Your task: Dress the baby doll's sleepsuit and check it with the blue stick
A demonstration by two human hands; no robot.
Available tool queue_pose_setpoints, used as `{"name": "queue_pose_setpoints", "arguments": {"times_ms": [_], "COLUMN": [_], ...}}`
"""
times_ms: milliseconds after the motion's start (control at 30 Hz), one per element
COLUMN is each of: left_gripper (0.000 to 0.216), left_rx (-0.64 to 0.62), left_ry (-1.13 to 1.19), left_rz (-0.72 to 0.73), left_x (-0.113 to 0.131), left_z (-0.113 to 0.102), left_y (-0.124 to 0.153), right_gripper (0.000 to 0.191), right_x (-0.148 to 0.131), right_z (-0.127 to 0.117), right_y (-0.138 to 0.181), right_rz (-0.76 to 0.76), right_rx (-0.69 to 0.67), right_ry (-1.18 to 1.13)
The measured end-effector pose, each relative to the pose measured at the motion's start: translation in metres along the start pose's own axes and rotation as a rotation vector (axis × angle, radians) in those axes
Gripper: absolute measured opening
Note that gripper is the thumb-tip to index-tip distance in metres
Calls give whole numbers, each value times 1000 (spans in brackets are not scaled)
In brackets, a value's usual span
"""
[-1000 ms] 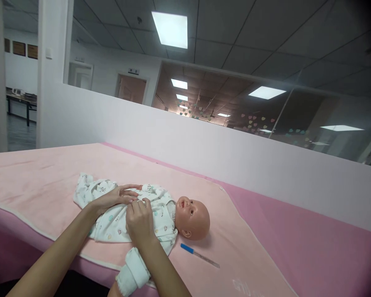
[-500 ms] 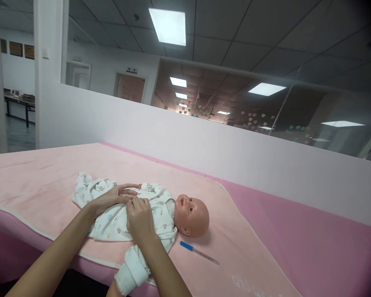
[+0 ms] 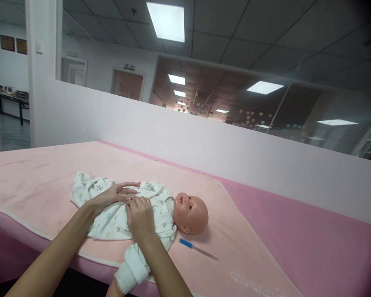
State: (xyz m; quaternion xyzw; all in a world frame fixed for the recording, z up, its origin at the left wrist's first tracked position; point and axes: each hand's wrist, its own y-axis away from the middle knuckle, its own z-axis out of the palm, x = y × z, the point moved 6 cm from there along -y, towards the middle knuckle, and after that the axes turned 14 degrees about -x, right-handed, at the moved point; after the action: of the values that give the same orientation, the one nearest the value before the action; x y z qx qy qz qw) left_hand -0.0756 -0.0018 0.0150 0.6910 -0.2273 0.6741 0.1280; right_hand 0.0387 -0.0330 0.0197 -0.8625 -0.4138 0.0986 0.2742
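Observation:
A baby doll point(image 3: 190, 214) lies on its back on a pink towel point(image 3: 43, 173), head to the right, dressed in a white printed romper point(image 3: 111, 220). My left hand point(image 3: 114, 194) rests flat on the doll's belly with its fingers stretched out toward the chest. My right hand point(image 3: 139, 218) lies on the chest, its fingers curled and pinching the romper's front next to my left fingertips. The doll's near arm in its white sleeve point(image 3: 132, 266) hangs toward me under my right forearm.
A thermometer with a blue cap point(image 3: 198, 249) lies on the towel just below the doll's head. A darker pink sheet point(image 3: 312, 251) covers the surface to the right. A white partition wall point(image 3: 235, 156) runs behind it, with glass above.
Both hands stay on the doll's chest with almost no motion. The view has shifted slightly, so everything sits a little lower and to the left.

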Motion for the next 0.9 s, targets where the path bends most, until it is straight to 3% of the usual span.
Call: {"name": "queue_pose_setpoints", "arguments": {"times_ms": [167,467,600,733,833,900], "left_gripper": [59,59,59,52,46,39], "left_rx": [-2,-9,-33,-11,-44,-90], "left_ry": [-20,77,88,-27,-214,-363], "left_rz": [38,69,17,-96,-180,-240], "left_x": [-5,-12,-8,-12,-14,-12], "left_z": [-5,-11,-3,1,1,4], "left_y": [-3,-7,-5,-9,-20,-31], "right_gripper": [9,11,18,21,16,18], "right_x": [5,9,1,14,57,94], "right_z": [-3,-3,-20,-58,-85,-97], "right_y": [-1,-2,4,59,134,183], "right_rz": [96,116,72,157,377,577], "right_rx": [-7,-1,29,158,293,285], "right_ry": [-104,-165,-264,-339,-235,-165]}}
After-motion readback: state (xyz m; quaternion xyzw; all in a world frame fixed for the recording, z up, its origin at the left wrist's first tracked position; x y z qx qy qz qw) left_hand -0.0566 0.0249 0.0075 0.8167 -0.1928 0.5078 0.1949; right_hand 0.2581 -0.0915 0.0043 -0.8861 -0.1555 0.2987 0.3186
